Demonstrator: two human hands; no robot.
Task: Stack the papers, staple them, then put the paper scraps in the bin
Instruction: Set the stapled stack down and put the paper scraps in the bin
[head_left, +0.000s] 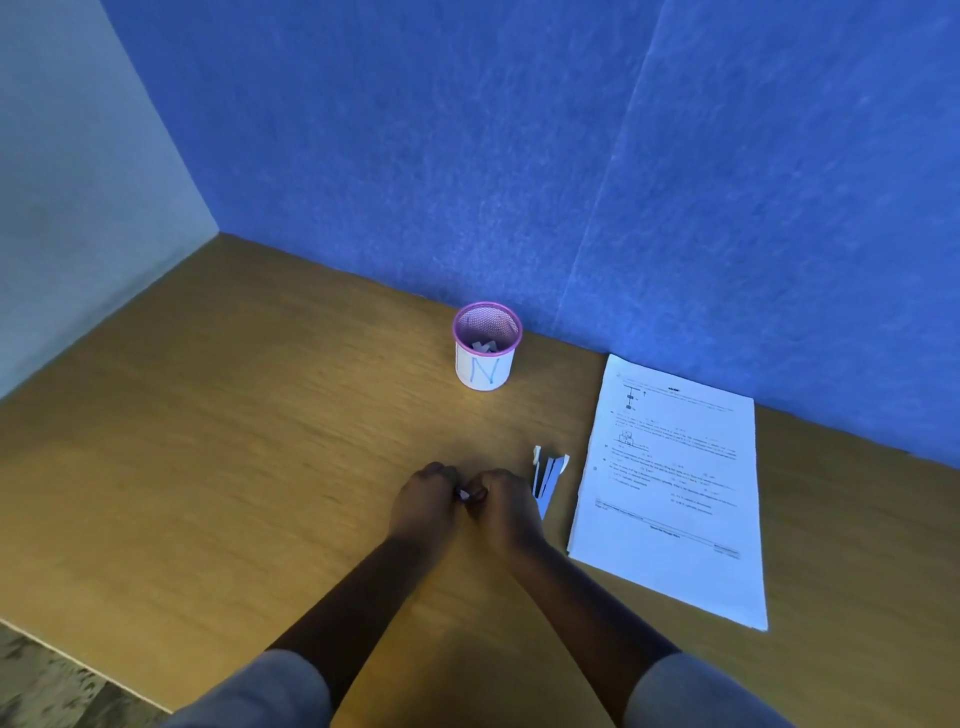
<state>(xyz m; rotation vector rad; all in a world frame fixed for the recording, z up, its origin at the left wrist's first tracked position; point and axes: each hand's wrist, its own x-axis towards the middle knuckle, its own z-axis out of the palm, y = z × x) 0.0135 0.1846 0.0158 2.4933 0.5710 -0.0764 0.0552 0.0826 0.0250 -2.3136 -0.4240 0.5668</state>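
My left hand (423, 501) and my right hand (506, 506) meet over the middle of the wooden desk (234, 441), fingers closed together on a small paper scrap (464, 494) pinched between them. Just right of my right hand lie several narrow paper scraps (548, 475) in a loose bundle. A stack of printed papers (675, 488) lies flat to the right. The bin (486, 345), a pink mesh cup with a white label, stands at the back against the wall, with some scraps inside it. No stapler is in view.
A blue felt partition (519, 156) closes off the back of the desk and a pale wall (78, 208) the left side. The desk's front left edge (78, 660) drops to a speckled floor.
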